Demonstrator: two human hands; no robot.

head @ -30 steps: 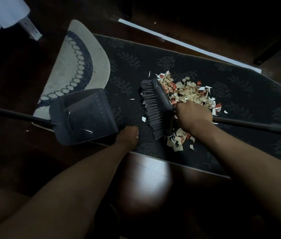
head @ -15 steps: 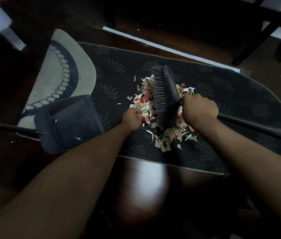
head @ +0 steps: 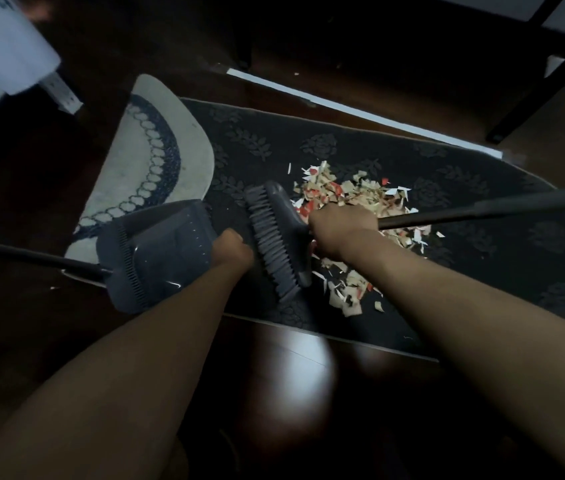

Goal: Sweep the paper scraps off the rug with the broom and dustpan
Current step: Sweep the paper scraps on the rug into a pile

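Right grip (head: pixel 341 230) holds broom (head: pixel 279 237); dustpan (head: pixel 160 251) left, scraps (head: pixel 360 195) behind.

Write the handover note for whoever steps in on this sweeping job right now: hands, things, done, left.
Right hand grips the broom low on its handle, beside the head.
Left hand is curled at the front lip of the dustpan; whether it grips the lip cannot be told.
The broom head lies on the dark rug, bristles facing the dustpan.
The paper scraps are piled behind and to the right of the broom head, all on the rug.
Done: scraps gathered in one heap.
Left: sweep the heap into the dustpan, which shows no scraps yet.
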